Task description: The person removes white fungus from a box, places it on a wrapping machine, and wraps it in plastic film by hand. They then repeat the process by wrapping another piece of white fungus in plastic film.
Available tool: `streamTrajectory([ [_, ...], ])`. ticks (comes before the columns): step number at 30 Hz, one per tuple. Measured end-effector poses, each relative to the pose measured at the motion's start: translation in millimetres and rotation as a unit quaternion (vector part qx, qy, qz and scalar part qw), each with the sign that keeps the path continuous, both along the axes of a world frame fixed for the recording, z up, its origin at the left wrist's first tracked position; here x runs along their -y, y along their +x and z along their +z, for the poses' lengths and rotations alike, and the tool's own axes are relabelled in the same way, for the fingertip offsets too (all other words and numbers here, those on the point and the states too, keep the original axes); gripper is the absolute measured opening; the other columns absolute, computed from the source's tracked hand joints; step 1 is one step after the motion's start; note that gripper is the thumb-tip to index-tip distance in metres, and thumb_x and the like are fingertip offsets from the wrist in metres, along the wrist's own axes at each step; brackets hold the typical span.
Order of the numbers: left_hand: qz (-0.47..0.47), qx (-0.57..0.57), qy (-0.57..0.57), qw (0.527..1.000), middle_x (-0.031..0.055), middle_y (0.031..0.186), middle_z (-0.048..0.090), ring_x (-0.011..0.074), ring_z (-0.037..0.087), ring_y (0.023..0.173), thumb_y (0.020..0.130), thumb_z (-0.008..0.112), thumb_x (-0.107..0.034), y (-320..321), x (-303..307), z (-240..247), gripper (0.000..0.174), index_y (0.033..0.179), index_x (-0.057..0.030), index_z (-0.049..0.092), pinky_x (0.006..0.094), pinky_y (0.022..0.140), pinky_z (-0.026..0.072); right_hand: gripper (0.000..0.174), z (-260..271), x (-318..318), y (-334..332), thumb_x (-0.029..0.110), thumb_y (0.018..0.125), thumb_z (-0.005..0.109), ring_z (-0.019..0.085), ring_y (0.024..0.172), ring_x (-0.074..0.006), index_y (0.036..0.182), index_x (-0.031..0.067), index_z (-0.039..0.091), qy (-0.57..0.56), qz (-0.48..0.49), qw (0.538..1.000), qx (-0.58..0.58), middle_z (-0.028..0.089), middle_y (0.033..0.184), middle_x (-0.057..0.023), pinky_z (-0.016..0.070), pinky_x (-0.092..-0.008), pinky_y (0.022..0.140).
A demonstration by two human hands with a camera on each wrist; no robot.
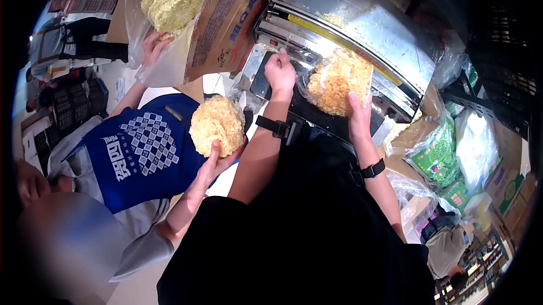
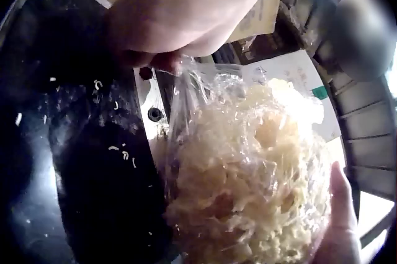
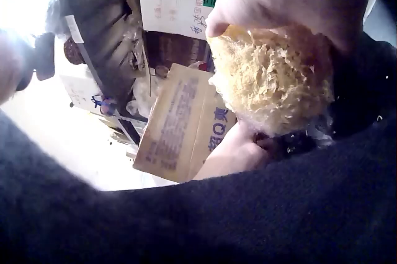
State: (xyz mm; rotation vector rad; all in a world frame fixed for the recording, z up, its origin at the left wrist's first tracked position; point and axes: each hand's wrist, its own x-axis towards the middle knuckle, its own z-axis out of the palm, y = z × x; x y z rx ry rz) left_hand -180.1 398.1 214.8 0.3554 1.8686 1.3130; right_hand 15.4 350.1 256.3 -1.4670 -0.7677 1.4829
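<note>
The left hand (image 1: 281,73) is closing its curled fingers on the gathered edge of a plastic bag (image 2: 200,93). The right hand (image 1: 360,117), partly open, is gripping the bag's frilly yellowish food clump (image 1: 338,84) at the front of the metal machine (image 1: 353,14). Left of the machine, a carton (image 1: 229,25) is showing "Q爽"; farther left, a blue apron (image 1: 144,141) is bearing white characters.

The clear plastic bag (image 1: 339,83) bulges round with a frilly, golden-cream clump of food, its gathered end at the left hand's (image 1: 280,73) fingers, its body against the right hand (image 1: 360,117).
</note>
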Motion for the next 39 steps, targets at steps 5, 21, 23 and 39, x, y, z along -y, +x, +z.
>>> streamTrajectory([
  [5,-0.029,-0.239,-0.011,0.97,0.0077,0.057,0.057,0.0165,0.053,0.049,0.089,0.059,-0.033,-4.9,-2.6,-27.0,0.039,0.071,0.0019,0.06,0.0341,0.052,0.0441,0.069,-10.0,6.6,0.5,0.028,0.076,0.073,0.05,0.109,-0.0194,0.128,-0.0009,0.036,0.047,0.015,0.998,0.049,0.052,0.118,-0.0122,0.0382,-0.0308,0.095],
  [21,-0.031,-0.119,-0.008,0.992,0.0157,0.057,0.06,0.0308,0.061,0.053,0.093,0.049,-0.033,0.6,5.5,-26.3,0.042,0.074,0.0034,0.056,0.0407,0.056,0.0464,0.063,-31.2,14.2,-5.4,0.029,0.077,0.072,0.051,0.105,-0.0179,0.123,-0.0011,0.041,0.068,-0.06,0.996,-0.002,0.053,0.115,-0.0106,0.0387,-0.0302,0.093],
  [23,-0.012,-0.084,0.03,0.996,0.0133,0.056,0.059,0.0247,0.061,0.051,0.095,0.045,-0.039,5.8,3.5,-0.3,0.047,0.08,0.0034,0.056,0.0356,0.053,0.0465,0.065,-26.4,15.9,-2.4,0.028,0.076,0.072,0.051,0.106,-0.0182,0.125,-0.0012,0.04,0.056,-0.041,0.998,0.012,0.053,0.116,-0.0107,0.0384,-0.0304,0.094],
  [39,-0.105,0.028,0.037,0.993,0.0073,0.059,0.062,0.0091,0.056,0.051,0.087,0.065,-0.027,-1.2,-4.6,-6.0,0.034,0.073,0.0031,0.06,0.023,0.05,0.0416,0.067,-39.3,14.2,0.4,0.029,0.078,0.071,0.05,0.11,-0.0192,0.128,-0.0018,0.04,0.044,-0.038,0.998,0.01,0.053,0.12,-0.0113,0.0375,-0.0312,0.096],
])
